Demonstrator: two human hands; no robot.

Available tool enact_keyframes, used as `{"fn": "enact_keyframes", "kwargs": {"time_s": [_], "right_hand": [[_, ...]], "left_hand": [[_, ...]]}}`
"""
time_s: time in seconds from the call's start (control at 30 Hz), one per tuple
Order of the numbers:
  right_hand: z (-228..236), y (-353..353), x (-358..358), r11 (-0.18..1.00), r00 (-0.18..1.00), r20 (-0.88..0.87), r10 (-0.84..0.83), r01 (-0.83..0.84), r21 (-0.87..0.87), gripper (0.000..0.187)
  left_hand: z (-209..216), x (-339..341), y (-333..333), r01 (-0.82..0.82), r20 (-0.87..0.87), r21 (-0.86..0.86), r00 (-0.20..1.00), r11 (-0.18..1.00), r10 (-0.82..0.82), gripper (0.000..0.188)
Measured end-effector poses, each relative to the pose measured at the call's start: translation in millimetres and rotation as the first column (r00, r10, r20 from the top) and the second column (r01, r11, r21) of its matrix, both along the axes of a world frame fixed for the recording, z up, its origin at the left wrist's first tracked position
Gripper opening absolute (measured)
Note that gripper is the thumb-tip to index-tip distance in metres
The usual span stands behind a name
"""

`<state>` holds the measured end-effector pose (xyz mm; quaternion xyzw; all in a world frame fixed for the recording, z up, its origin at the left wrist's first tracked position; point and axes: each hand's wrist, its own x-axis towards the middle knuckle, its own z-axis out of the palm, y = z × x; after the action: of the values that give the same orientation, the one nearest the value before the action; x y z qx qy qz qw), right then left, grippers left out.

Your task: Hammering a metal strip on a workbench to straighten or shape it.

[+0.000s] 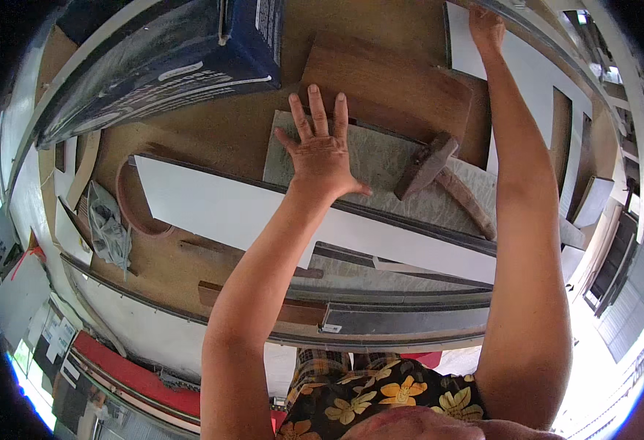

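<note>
My left hand (320, 152) is open, its fingers spread wide over a grey marbled board (381, 158); I cannot tell how firmly it presses there. On that board, to the right of the hand, lies a hammer (439, 180) with a heavy dark head and a worn wooden handle. My right arm reaches to the far right, where my right hand (487, 31) is closed at the far end of a white board (527, 66). Its fingertips are partly hidden, and what they hold does not show. Below my left wrist runs a long white strip (212, 202).
A brown wooden board (388, 84) lies beyond the marbled one. At the far left stands a big dark blue box (168, 66). A curved brown band (127, 202) and a crumpled grey plastic bag (109, 224) lie left. Dark strips (403, 317) line the near table edge.
</note>
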<state>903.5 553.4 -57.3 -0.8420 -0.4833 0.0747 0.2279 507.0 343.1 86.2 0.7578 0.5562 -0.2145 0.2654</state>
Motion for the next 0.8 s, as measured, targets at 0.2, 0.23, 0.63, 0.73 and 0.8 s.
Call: {"fn": "enact_keyframes", "kwargs": {"time_s": [0.2, 0.23, 0.63, 0.73, 0.8], "right_hand": [[-37, 60, 75, 0.883, 0.996, 0.049, 0.077, -0.091, 0.460, 0.057], [-27, 66, 93, 0.884, 0.995, 0.072, 0.069, -0.095, 0.457, 0.056], [3, 53, 83, 0.917, 0.994, 0.110, -0.020, -0.026, 0.398, 0.043], [25, 35, 74, 0.907, 0.993, 0.114, -0.014, -0.036, 0.420, 0.040], [39, -84, -42, 0.903, 1.000, 0.018, 0.021, -0.027, 0.428, 0.038]], "left_hand": [[-1, 8, -5, 0.006, 0.121, 0.067, 0.993, 0.998, -0.014, 0.158], [-1, 10, -7, -0.001, 0.150, 0.069, 0.989, 0.998, -0.010, 0.158], [-2, 13, -7, -0.011, 0.178, 0.094, 0.984, 0.995, -0.006, 0.157], [4, 16, -3, -0.007, 0.164, 0.084, 0.986, 0.996, -0.007, 0.157], [6, -10, -5, -0.030, 0.045, 0.051, 0.999, 0.998, 0.027, 0.157]]}}
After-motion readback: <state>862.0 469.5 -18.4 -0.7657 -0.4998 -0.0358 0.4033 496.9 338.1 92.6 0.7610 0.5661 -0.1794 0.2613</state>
